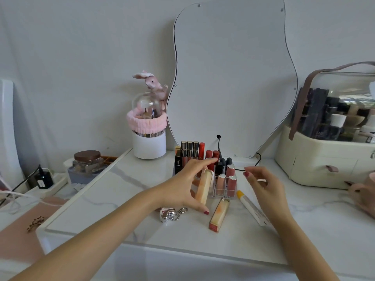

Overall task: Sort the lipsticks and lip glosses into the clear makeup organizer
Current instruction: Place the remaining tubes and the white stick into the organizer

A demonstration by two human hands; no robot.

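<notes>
The clear makeup organizer [215,185] stands mid-table below the mirror, with several lipsticks and lip glosses upright in its cells. My left hand [187,184] grips an orange marbled lipstick tube [203,188], tilted against the organizer's front left side. A second orange marbled tube [219,214] lies flat on the table in front of the organizer. A white tube with a yellow cap [251,207] lies to the right of it. My right hand [263,185] hovers just right of the organizer, fingers apart and curled, holding nothing.
A silver heart keychain [170,214] lies under my left wrist. A white brush holder with a pink band [149,136] stands at the back left, and a cream cosmetics case [324,159] at the right. A wavy mirror [233,82] leans on the wall.
</notes>
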